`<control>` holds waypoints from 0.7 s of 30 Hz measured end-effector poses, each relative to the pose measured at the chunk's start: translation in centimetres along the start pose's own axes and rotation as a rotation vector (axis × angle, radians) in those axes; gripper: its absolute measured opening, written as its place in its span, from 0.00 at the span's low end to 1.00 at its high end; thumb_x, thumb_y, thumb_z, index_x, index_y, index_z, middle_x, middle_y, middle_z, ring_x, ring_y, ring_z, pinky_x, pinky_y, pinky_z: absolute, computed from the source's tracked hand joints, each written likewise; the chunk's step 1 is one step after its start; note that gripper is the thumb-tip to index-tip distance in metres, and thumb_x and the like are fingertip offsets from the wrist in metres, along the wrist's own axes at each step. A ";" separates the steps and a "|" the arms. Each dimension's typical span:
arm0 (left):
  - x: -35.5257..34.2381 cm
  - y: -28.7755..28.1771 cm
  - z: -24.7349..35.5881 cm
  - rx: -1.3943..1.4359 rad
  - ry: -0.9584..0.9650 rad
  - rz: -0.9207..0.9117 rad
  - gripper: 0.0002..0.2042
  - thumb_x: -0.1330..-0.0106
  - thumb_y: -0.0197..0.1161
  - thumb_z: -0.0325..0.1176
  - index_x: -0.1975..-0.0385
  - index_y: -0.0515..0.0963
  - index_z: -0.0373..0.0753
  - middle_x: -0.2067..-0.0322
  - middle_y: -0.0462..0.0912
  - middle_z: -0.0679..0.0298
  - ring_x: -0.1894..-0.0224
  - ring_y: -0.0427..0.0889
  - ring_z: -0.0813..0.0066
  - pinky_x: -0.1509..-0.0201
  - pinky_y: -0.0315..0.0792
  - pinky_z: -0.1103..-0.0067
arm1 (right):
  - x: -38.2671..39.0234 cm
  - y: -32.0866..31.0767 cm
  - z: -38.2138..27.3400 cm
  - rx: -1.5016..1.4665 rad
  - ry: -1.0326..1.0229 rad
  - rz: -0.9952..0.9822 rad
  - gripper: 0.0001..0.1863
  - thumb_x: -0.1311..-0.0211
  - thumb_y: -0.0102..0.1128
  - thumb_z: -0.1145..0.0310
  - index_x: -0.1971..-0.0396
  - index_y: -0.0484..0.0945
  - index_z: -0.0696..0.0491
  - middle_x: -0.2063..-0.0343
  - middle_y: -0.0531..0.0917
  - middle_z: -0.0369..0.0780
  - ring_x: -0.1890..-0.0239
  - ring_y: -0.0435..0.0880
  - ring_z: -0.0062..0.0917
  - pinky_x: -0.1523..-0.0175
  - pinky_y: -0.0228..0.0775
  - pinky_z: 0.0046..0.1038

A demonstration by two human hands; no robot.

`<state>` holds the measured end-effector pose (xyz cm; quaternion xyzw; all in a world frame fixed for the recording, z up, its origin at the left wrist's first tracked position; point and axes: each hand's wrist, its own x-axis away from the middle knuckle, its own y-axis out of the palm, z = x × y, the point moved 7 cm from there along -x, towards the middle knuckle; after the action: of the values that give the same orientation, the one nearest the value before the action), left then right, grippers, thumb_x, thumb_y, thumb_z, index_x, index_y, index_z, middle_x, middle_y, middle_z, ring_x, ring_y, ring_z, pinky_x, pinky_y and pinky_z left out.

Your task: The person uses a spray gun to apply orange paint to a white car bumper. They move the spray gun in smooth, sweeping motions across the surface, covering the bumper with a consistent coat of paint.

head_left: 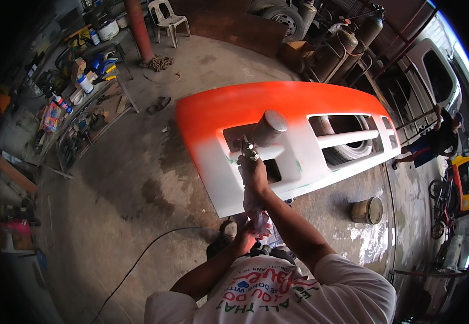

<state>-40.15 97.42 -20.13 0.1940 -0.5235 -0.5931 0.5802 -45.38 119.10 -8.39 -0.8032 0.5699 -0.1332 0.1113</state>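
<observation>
My right hand (254, 171) is closed around the handle of a spray gun (249, 149) with a silver cup (270, 128) on it. The gun is held over a large vehicle bumper (294, 156), in front of its left opening. Bright orange covers the bumper's far edge and fades into white on the near side. Close to my body, my left hand (243, 238) is closed below my right wrist, by some pale, crumpled material (260, 222). What its fingers hold is not clear.
A metal bucket (367, 210) stands right of me, and a dark hose (153, 244) trails left across the floor. A tire (347, 148) shows through the bumper. Tools crowd a bench (86, 127) at left. Gas cylinders (340, 48) stand behind; another person (437, 141) is far right.
</observation>
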 end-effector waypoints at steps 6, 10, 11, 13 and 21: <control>0.4 -1.1 0.4 0.087 -0.016 -0.015 0.36 0.36 0.67 0.57 0.30 0.67 0.51 0.46 0.84 0.56 0.53 0.86 0.60 0.56 0.73 0.73 | 0.9 -0.8 -1.5 0.163 -0.005 0.144 0.35 0.27 0.58 0.67 0.24 0.55 0.50 0.59 0.85 0.62 0.55 0.82 0.65 0.53 0.74 0.54; 1.6 -1.5 1.0 0.056 0.047 -0.024 0.33 0.36 0.67 0.56 0.32 0.69 0.52 0.46 0.84 0.56 0.55 0.87 0.62 0.58 0.73 0.74 | 1.4 1.9 -1.6 0.141 -0.029 0.120 0.36 0.25 0.58 0.66 0.24 0.52 0.52 0.59 0.85 0.63 0.53 0.82 0.66 0.51 0.74 0.54; 2.2 -2.0 1.0 0.051 0.059 -0.012 0.33 0.36 0.67 0.56 0.33 0.70 0.52 0.46 0.84 0.56 0.55 0.87 0.62 0.58 0.73 0.74 | 1.6 3.0 -2.0 0.119 -0.082 0.083 0.36 0.25 0.58 0.65 0.24 0.52 0.51 0.58 0.84 0.65 0.51 0.82 0.67 0.50 0.75 0.52; 3.2 -2.8 0.9 0.066 0.087 0.014 0.32 0.35 0.66 0.57 0.34 0.70 0.52 0.47 0.84 0.57 0.54 0.86 0.63 0.58 0.73 0.73 | 2.5 5.2 -1.9 0.123 -0.099 0.048 0.35 0.25 0.59 0.65 0.25 0.55 0.52 0.59 0.84 0.65 0.52 0.82 0.65 0.51 0.76 0.51; 5.1 -3.6 -0.2 0.144 0.075 0.018 0.31 0.29 0.60 0.58 0.32 0.68 0.48 0.45 0.81 0.56 0.52 0.82 0.59 0.56 0.73 0.70 | 4.4 7.9 -2.9 -0.037 0.046 -0.267 0.27 0.26 0.61 0.60 0.33 0.70 0.57 0.68 0.86 0.48 0.63 0.87 0.39 0.53 0.77 0.38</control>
<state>-43.00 92.01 -21.30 0.2526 -0.5444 -0.5410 0.5892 -52.01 112.32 -7.94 -0.8707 0.4625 -0.1545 0.0645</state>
